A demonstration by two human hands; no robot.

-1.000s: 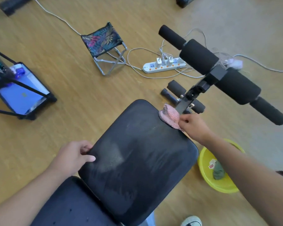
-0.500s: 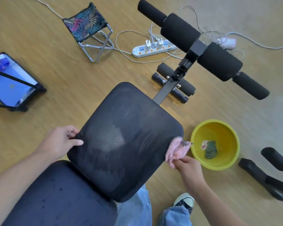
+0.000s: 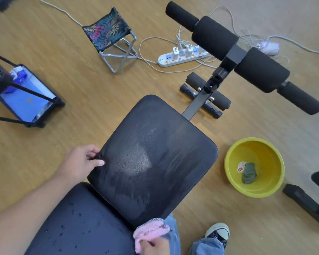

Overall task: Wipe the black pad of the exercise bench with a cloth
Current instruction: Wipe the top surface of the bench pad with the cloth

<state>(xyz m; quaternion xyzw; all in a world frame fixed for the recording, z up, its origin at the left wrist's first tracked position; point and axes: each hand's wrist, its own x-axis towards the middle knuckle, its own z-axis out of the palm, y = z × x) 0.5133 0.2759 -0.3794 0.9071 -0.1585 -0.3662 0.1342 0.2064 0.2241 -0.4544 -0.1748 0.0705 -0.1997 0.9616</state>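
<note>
Pink fluffy cloth (image 3: 151,231), bunched in the grip of the right hand (image 3: 156,245), wipes the near corner of the black textured bench pad (image 3: 155,159), whose left edge the left hand (image 3: 79,162) pinches; next, probably a sweep over the streaked middle.

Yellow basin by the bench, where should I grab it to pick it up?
Probably its rim: the yellow basin sits upright on the floor, its walls smooth and sloping, so the lip is the likeliest handhold. Come down from above on the side facing the black pad, pinching the lip with the thumb inside.
</note>
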